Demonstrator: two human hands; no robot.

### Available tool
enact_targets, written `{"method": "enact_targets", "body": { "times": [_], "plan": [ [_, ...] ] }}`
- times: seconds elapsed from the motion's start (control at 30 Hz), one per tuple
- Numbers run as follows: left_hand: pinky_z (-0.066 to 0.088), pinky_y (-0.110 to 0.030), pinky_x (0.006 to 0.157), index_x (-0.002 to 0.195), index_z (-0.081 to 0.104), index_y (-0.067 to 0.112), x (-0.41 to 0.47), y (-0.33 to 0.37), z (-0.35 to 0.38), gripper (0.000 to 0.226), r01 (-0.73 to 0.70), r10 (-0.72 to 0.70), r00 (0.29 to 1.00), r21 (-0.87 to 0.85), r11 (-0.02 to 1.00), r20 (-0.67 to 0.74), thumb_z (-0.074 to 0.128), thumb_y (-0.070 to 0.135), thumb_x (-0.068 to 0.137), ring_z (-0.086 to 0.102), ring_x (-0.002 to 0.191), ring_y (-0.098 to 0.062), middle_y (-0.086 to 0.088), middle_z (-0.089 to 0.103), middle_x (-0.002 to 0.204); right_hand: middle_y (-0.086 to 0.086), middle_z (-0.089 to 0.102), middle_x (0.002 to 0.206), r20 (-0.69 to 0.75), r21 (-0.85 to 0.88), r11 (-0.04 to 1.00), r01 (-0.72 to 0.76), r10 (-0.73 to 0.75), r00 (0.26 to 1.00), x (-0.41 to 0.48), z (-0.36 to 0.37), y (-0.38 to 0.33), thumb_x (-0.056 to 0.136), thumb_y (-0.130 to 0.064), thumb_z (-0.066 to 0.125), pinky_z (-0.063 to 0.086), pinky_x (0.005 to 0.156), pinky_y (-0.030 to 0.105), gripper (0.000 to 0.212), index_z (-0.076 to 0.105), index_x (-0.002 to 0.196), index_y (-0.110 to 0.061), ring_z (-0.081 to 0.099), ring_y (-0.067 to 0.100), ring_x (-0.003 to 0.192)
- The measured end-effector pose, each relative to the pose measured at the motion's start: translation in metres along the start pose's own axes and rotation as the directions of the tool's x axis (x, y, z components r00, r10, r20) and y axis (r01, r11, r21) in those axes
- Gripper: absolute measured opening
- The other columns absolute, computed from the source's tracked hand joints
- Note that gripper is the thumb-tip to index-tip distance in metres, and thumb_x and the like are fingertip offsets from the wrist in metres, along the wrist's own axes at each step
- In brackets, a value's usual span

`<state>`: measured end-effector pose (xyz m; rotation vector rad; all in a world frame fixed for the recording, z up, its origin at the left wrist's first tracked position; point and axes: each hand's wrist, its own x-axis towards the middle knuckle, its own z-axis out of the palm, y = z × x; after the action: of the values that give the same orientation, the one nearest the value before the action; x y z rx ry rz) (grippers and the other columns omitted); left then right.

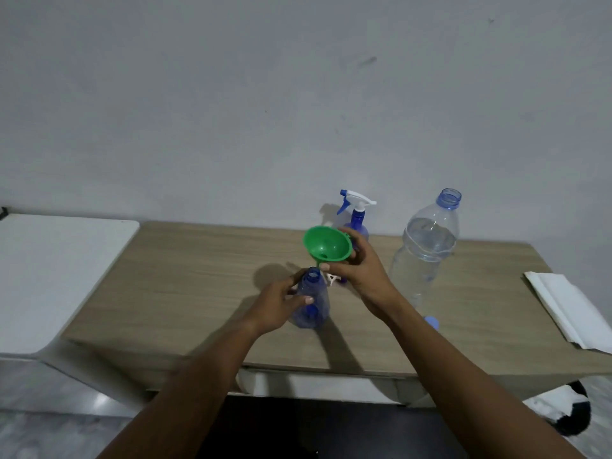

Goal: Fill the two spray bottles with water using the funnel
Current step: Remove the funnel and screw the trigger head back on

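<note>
Grey wall is standing bare behind a wood-grain tabletop (185,276), with a white surface (59,270) butting against its left edge.

Left to right: my left hand (281,301) is wrapping the open spray bottle (313,303), which is sitting upright near the middle of the tabletop, neck uncapped. Just right of it, my right hand (359,270) is pinching the green funnel (327,244) by its rim, spout tilting down toward the bottle neck but not yet seated in it. A white and blue part, probably the removed spray head (332,279), is lying behind the bottle, mostly hidden by my hand. Second spray bottle (356,215) is standing toward the back edge, trigger head still on. Large clear water bottle (427,250) is standing further right, open and partly full; its blue cap (431,322) is peeking out beside my right forearm. Folded white paper (563,309) is lying at the right edge.

Risks, as I judge them: the funnel is coming in tilted, so the spout could miss the narrow neck or tip the light, empty bottle if my left grip slackens. My right elbow is passing near the tall open water bottle; a knock would flood the paper.

No labels or writing are legible on anything.
</note>
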<state>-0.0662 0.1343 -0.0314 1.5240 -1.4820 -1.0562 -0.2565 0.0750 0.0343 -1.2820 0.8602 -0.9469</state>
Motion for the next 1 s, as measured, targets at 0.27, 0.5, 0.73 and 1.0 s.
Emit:
{"method": "enact_targets", "body": {
  "times": [0.27, 0.5, 0.73, 1.0],
  "plan": [
    [0.049, -0.013, 0.092, 0.139, 0.054, 0.015, 0.009, -0.007, -0.009, 0.06, -0.005, 0.003, 0.999, -0.03, 1.0, -0.047, 0.074, 0.001, 0.084, 0.066, 0.105, -0.007, -0.002, 0.071, 0.121, 0.014, 0.07, 0.118, -0.126, -0.032, 0.996, -0.08, 0.075, 0.989, 0.006, -0.033, 0.009, 0.069, 0.014, 0.083, 0.061, 0.08, 0.035, 0.077, 0.037, 0.125, -0.013, 0.072, 0.024, 0.103],
    [0.049, -0.012, 0.091, 0.142, 0.051, 0.02, 0.008, -0.007, -0.005, 0.061, 0.021, -0.025, 0.998, -0.08, 0.997, -0.061, 0.072, 0.003, 0.087, 0.066, 0.112, -0.012, 0.003, 0.069, 0.124, 0.011, 0.06, 0.134, -0.152, -0.302, 0.902, -0.31, 0.275, 0.949, -0.02, -0.053, 0.088, 0.069, -0.009, 0.092, 0.058, 0.093, 0.035, 0.088, 0.044, 0.142, -0.019, 0.063, 0.022, 0.116],
    [0.051, -0.035, 0.103, 0.142, 0.053, 0.023, 0.007, -0.007, -0.005, 0.059, 0.06, -0.064, 0.997, -0.076, 0.995, -0.048, 0.072, 0.009, 0.088, 0.065, 0.118, -0.016, 0.006, 0.07, 0.124, 0.003, 0.06, 0.14, -0.017, -0.526, 0.797, -0.297, 0.34, 0.94, -0.013, -0.052, 0.095, 0.083, -0.027, 0.082, 0.047, 0.109, 0.04, 0.079, 0.043, 0.15, -0.015, 0.058, 0.02, 0.125],
    [0.05, -0.036, 0.105, 0.142, 0.051, 0.023, 0.005, -0.005, -0.004, 0.06, 0.085, -0.09, 0.995, -0.103, 0.991, -0.048, 0.071, 0.006, 0.089, 0.063, 0.12, -0.016, 0.004, 0.069, 0.127, 0.001, 0.065, 0.131, 0.024, -0.581, 0.759, -0.295, 0.378, 0.926, -0.024, -0.063, 0.089, 0.09, -0.036, 0.074, 0.05, 0.103, 0.035, 0.059, 0.053, 0.141, -0.016, 0.06, 0.019, 0.121]
  ]
}}
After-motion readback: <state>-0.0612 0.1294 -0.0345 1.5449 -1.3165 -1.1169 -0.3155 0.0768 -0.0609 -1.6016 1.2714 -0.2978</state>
